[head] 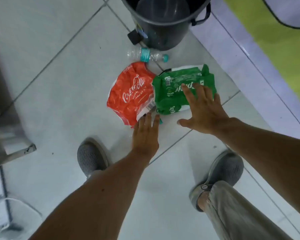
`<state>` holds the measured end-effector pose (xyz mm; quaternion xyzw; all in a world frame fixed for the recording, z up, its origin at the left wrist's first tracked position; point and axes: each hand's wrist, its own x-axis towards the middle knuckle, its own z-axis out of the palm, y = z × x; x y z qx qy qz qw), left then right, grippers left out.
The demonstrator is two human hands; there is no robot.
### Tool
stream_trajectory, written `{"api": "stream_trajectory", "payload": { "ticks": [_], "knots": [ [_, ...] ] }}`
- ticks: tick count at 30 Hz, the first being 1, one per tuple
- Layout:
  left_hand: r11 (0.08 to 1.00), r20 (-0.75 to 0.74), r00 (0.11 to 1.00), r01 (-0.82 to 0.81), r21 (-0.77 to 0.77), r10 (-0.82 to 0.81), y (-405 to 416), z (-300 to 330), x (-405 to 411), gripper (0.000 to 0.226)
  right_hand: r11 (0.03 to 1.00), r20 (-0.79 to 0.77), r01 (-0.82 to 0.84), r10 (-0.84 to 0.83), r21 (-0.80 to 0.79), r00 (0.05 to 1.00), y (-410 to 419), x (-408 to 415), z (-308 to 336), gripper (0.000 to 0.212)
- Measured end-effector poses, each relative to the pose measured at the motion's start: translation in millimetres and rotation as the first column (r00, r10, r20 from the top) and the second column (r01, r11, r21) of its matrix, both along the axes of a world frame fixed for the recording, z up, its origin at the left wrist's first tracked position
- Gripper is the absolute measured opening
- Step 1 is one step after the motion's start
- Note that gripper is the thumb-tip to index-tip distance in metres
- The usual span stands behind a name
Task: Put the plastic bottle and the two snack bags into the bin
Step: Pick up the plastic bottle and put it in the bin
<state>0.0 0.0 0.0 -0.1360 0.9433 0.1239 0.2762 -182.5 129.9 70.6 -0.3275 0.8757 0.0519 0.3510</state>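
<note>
A red snack bag [131, 91] with white lettering lies crumpled on the white tiled floor. Touching its right edge lies a green snack bag [173, 87]. Beyond both, a clear plastic bottle [146, 55] with a teal label and cap lies on its side, just in front of the dark grey bin [160, 30]. My left hand [145, 134] reaches toward the red bag's near edge, fingers apart, holding nothing. My right hand [201, 108] hovers spread over the green bag's right half, fingertips on or just above it. A small teal piece [161, 121] peeks out by my left fingers.
The bin stands open at the top centre with a black pedal [133, 37] at its left. My two grey shoes [91, 158] [220, 172] stand near the bags. A metal frame [10, 149] is at the left; a yellow-green mat [275, 37] at the upper right.
</note>
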Motion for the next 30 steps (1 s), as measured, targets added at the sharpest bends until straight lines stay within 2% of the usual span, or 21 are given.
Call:
{"api": "stream_trajectory", "payload": {
  "ticks": [3,7,11,19,24,30],
  "knots": [
    [0.994,0.005,0.995,-0.103,-0.030,0.103,-1,-12,4,0.077,1.000,-0.021,-0.025,0.025,-0.004,0.999,2,6,-14,0.124],
    [0.999,0.010,0.999,-0.041,-0.012,0.041,-4,-17,16,0.069,0.999,-0.044,-0.052,0.053,0.009,0.998,2,16,-20,0.115],
    [0.996,-0.020,0.998,-0.055,0.073,0.057,-16,8,17,0.066,0.999,-0.055,-0.043,0.044,0.007,0.998,-12,18,-7,0.110],
    [0.994,-0.102,0.990,-0.091,0.059,0.097,-92,65,-8,0.068,0.995,-0.050,-0.054,0.051,-0.081,0.997,-80,10,17,0.104],
    [0.996,-0.155,0.984,-0.090,0.008,0.090,-151,53,-38,0.067,0.984,-0.084,-0.097,0.085,-0.147,0.993,-140,-16,-5,0.099],
    [0.998,-0.164,0.985,-0.045,0.034,0.050,-178,34,-58,0.075,0.985,-0.194,-0.154,0.137,-0.079,0.971,-187,-43,-48,0.089]
  ]
}}
